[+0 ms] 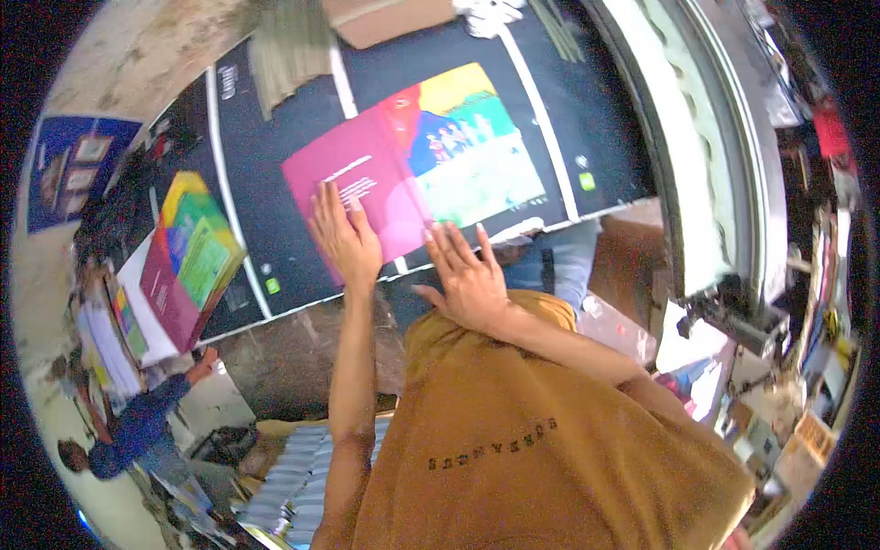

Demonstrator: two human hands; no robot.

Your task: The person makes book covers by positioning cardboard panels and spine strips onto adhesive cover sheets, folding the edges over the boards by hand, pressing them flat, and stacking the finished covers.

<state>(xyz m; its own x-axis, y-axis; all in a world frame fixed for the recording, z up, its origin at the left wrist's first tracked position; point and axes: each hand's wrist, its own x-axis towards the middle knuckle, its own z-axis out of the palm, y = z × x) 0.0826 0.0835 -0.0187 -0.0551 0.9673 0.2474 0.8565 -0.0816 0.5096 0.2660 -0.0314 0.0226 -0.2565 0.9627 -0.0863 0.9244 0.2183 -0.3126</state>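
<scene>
A printed cover sheet lies spread out on the dark worktop, its left part magenta with white text and its right part a bright picture in red, yellow, blue and green. My left hand rests flat on the magenta part, fingers stretched out. Along the lower edge, near the fold line, my right hand touches the sheet with its fingers extended and apart. Nothing is gripped in either hand.
A stack of similar covers sits at the worktop's left end. Strips of greenish paper and a brown block lie along the far side. A metal machine frame borders the right. Another person is at lower left.
</scene>
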